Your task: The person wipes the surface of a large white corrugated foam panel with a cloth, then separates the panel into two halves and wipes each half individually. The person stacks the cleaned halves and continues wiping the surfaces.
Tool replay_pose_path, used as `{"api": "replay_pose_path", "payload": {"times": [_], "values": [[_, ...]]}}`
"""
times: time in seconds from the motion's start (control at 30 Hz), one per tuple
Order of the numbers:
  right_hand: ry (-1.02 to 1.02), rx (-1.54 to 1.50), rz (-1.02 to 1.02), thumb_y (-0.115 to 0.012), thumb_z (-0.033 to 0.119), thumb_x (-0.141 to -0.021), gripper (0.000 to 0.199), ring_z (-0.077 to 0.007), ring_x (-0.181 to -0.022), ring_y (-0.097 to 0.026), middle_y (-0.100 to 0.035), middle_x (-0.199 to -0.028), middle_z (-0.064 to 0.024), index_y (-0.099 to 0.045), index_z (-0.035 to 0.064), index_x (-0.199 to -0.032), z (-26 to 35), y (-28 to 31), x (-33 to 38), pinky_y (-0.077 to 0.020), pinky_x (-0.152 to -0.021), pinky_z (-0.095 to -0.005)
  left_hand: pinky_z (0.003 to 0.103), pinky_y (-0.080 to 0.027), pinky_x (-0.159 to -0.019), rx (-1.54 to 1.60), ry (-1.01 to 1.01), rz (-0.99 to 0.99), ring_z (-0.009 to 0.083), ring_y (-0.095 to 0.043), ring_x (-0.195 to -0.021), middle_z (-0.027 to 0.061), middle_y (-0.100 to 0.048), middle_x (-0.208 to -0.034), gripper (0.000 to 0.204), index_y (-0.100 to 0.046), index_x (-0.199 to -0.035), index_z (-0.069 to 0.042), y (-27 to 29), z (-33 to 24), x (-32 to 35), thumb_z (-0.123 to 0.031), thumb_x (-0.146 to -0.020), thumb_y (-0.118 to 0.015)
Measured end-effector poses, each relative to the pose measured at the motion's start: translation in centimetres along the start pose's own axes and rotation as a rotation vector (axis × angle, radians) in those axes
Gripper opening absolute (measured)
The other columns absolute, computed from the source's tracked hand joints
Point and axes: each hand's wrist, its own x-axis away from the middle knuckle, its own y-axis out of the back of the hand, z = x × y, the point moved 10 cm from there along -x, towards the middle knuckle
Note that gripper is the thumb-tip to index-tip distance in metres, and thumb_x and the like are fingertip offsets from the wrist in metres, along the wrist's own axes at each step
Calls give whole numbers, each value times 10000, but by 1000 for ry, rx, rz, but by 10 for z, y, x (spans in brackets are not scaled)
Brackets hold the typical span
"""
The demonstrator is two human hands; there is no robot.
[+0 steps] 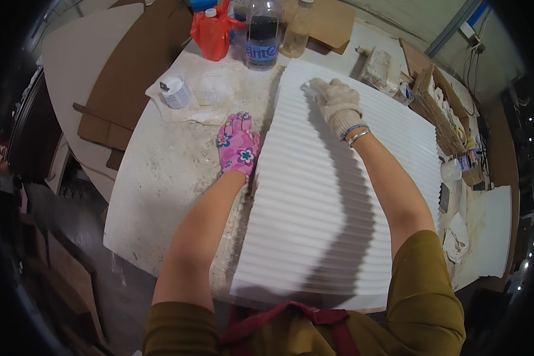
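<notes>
A large white ribbed panel (302, 196) lies on the worktable, its ridges running crosswise. My right hand (338, 101), in a pale knit glove, rests on the panel's far part with its fingers curled in. At its fingertips a small whitish bit (308, 87) shows, too unclear to name. My left hand (238, 145), in a pink flowered glove, lies flat on the table just off the panel's left edge, fingers stretched forward and holding nothing. Beyond it, a white round tub (175, 92) sits on a stained cloth (204, 110).
Along the back stand a red plastic bag (212, 35), a large bottle of dark liquid (263, 35) and a clear bottle (297, 29). On the right are a wrapped block (381, 70), a filled cardboard box (427, 98) and a crumpled white cloth (456, 237). Brown boards (124, 77) lean left.
</notes>
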Motion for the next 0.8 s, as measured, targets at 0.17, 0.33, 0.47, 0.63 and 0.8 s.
{"api": "replay_pose_path", "payload": {"times": [0.17,0.33,0.47,0.63,0.8], "values": [[92,60,94,-554,295,-1001,218,-333,-982,-713,-699,-1059,-129,-678,242,-1172,22,-22,-32,-543,-809,-440,470,-274,-1215,194,-25,119,308,-364,-1474,106,-438,-1569,607,-462,-1519,-108,2,-2,-14,-307,-958,-582],[146,47,30,-599,253,-945,246,-308,-1007,-713,-694,-1100,-127,-669,202,-1176,36,-11,-58,-542,-825,-450,459,-303,-1213,464,-179,-48,286,-416,-1441,131,-459,-1541,536,-483,-1498,-88,15,-11,-77,-232,-985,-534],[-108,109,24,-602,221,-916,236,-333,-1010,-705,-706,-1055,-128,-665,185,-1141,15,-19,-73,-547,-797,-462,436,-323,-1201,86,-211,131,293,-418,-1439,117,-507,-1508,479,-536,-1438,-88,-28,-15,-89,-264,-992,-518],[34,93,-76,-597,286,-949,207,-315,-954,-716,-712,-1021,-120,-675,199,-1120,26,-21,-81,-554,-802,-456,442,-325,-1199,100,-204,57,300,-431,-1429,115,-518,-1503,468,-559,-1415,-88,-29,-12,-83,-267,-983,-531],[-64,-2,-48,-549,354,-997,247,-331,-911,-722,-715,-1011,-160,-703,208,-1125,4,-2,-78,-568,-776,-453,448,-326,-1200,141,-201,26,310,-438,-1424,124,-530,-1492,422,-606,-1368,-95,-15,-14,-85,-241,-979,-538]]}}
